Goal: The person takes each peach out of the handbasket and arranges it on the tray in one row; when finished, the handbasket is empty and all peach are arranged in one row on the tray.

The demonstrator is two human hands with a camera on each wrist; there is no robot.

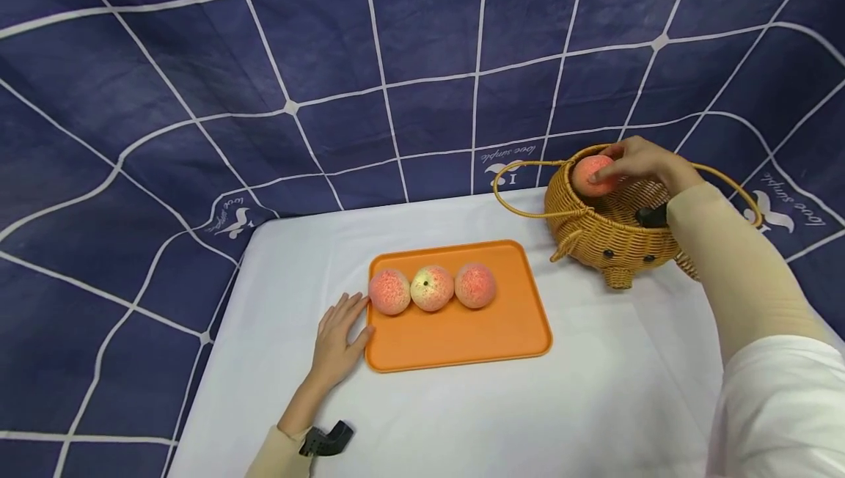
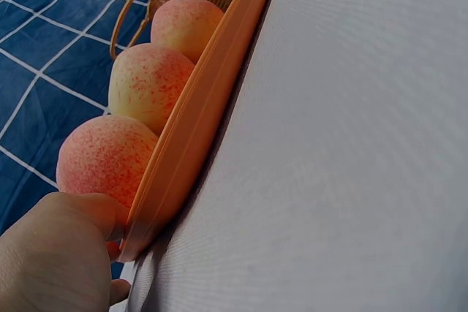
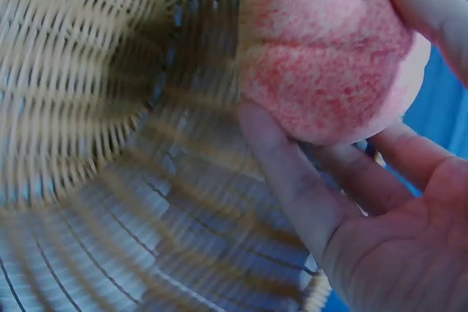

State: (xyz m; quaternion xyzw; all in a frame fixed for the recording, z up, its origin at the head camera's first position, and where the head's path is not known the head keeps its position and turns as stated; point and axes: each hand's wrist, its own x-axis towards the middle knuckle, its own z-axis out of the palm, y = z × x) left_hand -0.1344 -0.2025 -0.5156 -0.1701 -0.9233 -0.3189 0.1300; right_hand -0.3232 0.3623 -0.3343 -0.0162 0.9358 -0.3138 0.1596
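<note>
My right hand (image 1: 639,159) grips a pink peach (image 1: 584,176) at the mouth of a wicker basket (image 1: 581,243) with an animal face. In the right wrist view, fingers and thumb curve around that peach (image 3: 329,63), with the woven inside of the basket (image 3: 66,78) beside it. Three peaches stand in a row on an orange tray (image 1: 455,342): a left peach (image 1: 389,293), a yellower middle peach (image 1: 432,289) and a right peach (image 1: 475,286). Against the tray's left edge rests my left hand (image 1: 338,346), its fingers fairly straight, near the left peach (image 2: 106,155).
Two looped handles, one the left handle (image 1: 505,196), stick out from the basket's sides. The tray lies on a white-covered table (image 1: 455,419). Behind and to the left hangs a dark blue cloth (image 1: 429,38) with white grid lines.
</note>
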